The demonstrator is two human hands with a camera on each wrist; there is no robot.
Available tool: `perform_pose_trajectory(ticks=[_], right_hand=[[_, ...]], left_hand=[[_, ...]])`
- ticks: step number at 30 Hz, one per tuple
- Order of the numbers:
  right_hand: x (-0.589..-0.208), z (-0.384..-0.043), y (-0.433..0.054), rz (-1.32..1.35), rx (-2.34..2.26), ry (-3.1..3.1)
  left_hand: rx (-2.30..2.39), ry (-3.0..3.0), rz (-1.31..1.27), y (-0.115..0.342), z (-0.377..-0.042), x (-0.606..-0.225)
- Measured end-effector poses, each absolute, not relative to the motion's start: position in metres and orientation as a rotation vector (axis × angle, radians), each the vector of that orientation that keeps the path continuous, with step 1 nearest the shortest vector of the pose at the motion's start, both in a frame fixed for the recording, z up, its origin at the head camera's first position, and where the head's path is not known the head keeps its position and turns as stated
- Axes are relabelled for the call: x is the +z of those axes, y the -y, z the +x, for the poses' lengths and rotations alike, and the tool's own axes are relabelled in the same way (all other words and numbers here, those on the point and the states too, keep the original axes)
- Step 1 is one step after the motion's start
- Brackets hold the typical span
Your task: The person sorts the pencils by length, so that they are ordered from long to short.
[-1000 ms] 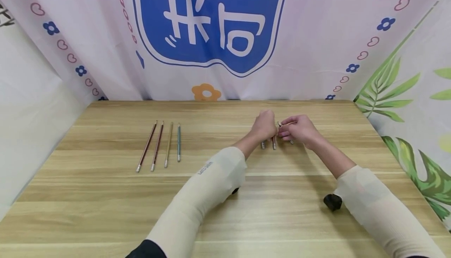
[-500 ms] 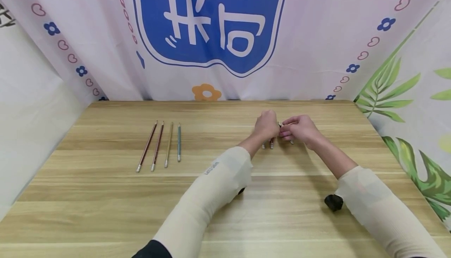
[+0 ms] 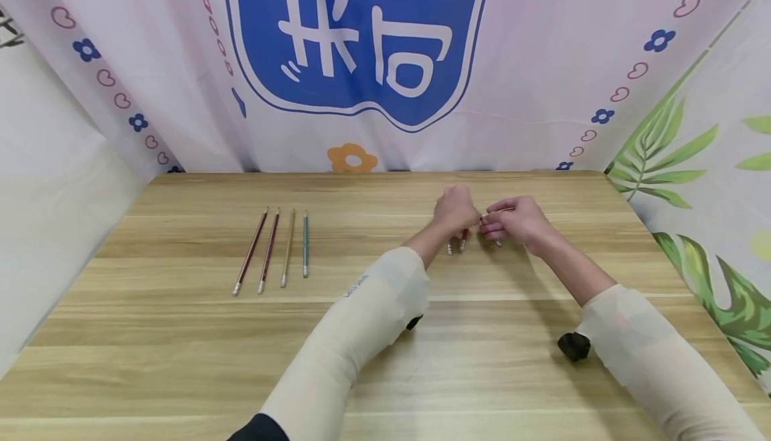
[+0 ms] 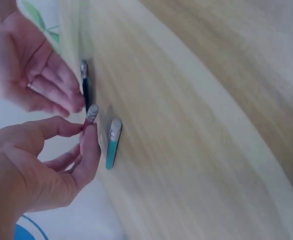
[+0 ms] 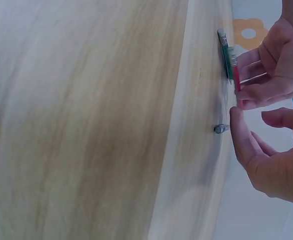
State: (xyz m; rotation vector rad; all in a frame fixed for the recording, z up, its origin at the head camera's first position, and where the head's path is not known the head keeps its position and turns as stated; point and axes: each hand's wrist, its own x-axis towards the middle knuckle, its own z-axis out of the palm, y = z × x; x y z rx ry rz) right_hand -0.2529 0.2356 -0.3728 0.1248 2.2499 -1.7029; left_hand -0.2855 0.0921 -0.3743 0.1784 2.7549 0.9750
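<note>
My left hand [image 3: 456,210] pinches a red pencil [image 4: 90,116] between thumb and fingers, its eraser end sticking out toward me. The pencil slants in the head view, its far end close to my right fingertips. Beside it on the table lies a teal pencil [image 4: 112,147], eraser end showing and the rest hidden by the left hand. My right hand [image 3: 517,222] stays just right of the left, fingers relaxed, thumb and forefinger apart in the right wrist view. Beneath the right hand lies a dark pencil [image 4: 85,85], mostly covered in the head view.
To the left, two dark red pencils [image 3: 250,250], [image 3: 269,250], a yellow pencil [image 3: 288,247] and a blue-green pencil [image 3: 305,243] lie in a row, erasers toward me. A printed curtain [image 3: 542,93] hangs behind the wooden table's [image 3: 199,361] far edge.
My left hand has shifted slightly right, and the red pencil's eraser end has swung a little left, so it slants more. My right hand has barely moved. The left row is unchanged.
</note>
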Motion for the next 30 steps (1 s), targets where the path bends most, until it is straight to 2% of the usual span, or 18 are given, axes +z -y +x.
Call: perform_pose_trajectory(ticks=[17, 30], right_hand=[[-0.378, -0.255, -0.22, 0.001, -1.745, -2.211], [-0.38, -0.259, -0.203, 0.01, -1.765, -2.209]], left_hand=[[1.345, -2.438, 0.084, -0.057, -0.29, -0.358], [1.415, -2.406, 0.069, -0.027, -0.287, -0.358]])
